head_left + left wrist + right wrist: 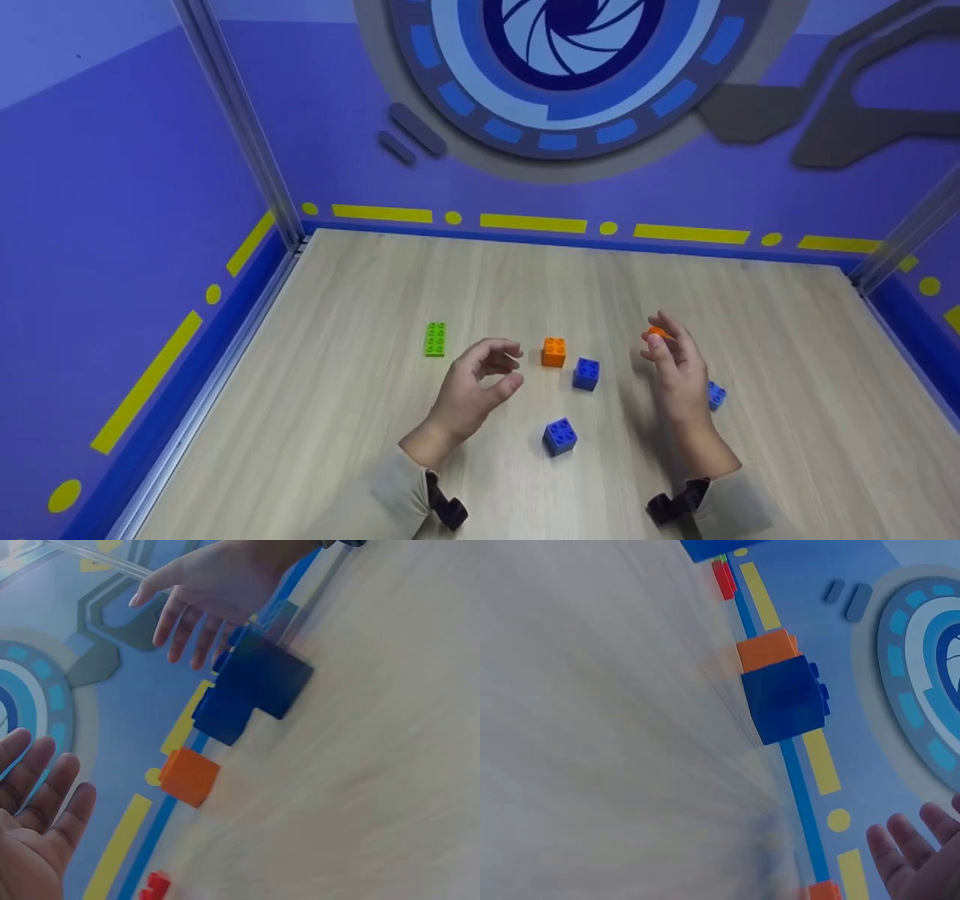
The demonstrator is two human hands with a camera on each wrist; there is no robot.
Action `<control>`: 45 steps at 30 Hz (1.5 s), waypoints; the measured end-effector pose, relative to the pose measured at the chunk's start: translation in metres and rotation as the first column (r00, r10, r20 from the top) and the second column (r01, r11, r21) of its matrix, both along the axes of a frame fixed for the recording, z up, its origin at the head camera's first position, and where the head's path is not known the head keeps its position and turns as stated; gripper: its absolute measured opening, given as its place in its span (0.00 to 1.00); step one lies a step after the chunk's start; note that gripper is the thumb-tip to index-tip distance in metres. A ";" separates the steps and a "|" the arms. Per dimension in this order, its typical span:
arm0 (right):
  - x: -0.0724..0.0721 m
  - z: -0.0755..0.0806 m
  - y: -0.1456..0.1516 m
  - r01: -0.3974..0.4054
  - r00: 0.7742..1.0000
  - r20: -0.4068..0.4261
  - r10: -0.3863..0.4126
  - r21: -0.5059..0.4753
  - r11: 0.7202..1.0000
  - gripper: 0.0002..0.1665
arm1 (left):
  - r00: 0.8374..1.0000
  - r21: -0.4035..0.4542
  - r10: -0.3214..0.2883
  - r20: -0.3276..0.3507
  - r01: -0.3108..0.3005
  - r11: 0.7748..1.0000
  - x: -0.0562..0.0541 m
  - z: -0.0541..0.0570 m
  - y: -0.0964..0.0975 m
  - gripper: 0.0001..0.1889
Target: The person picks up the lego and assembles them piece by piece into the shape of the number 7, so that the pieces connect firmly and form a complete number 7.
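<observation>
My left hand point(480, 382) hovers over the table, fingers loosely bent and nothing in its grasp. Opposite it, my right hand point(679, 382) is also raised; an orange brick point(658, 332) shows between its thumb and fingers, though the left wrist view shows that hand holding nothing. Between the hands stand another orange brick point(554, 352), a blue brick point(586, 374) and a nearer blue brick point(560, 436). A lighter blue brick point(717, 395) is partly hidden by the right hand. A red brick point(155, 886) appears in the wrist views but not in the head view.
A flat green brick point(436, 339) lies left of the left hand. The wooden table point(360, 450) is bounded by a blue patterned back wall point(315, 135) and side walls, with metal posts point(240, 112) at the corners.
</observation>
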State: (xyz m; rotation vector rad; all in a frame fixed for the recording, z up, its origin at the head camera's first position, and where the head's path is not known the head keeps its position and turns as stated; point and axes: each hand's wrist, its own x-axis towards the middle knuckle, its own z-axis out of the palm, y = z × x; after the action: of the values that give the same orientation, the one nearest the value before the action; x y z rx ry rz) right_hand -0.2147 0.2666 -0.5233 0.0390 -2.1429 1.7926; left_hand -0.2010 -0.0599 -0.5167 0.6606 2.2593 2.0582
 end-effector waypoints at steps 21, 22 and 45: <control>0.004 -0.032 -0.020 -0.266 0.934 0.283 0.216 0.151 0.952 0.42 | 0.950 -0.086 -0.204 0.238 0.230 0.969 0.006 -0.033 0.017 0.34; 0.004 -0.033 -0.020 -0.271 0.931 0.293 0.217 0.156 0.950 0.42 | 0.948 -0.093 -0.204 0.244 0.232 0.968 0.006 -0.033 0.016 0.34; 0.007 -0.027 -0.015 -0.233 0.933 0.342 0.114 0.331 0.914 0.28 | 0.961 -0.251 -0.215 0.175 0.255 0.934 0.009 -0.034 0.029 0.18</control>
State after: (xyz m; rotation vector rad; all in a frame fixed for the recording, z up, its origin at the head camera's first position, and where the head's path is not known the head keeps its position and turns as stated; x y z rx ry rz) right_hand -0.2073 0.2512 -0.5500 0.0394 -2.7666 1.5426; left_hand -0.1920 -0.0312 -0.5505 0.6973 2.1987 1.5959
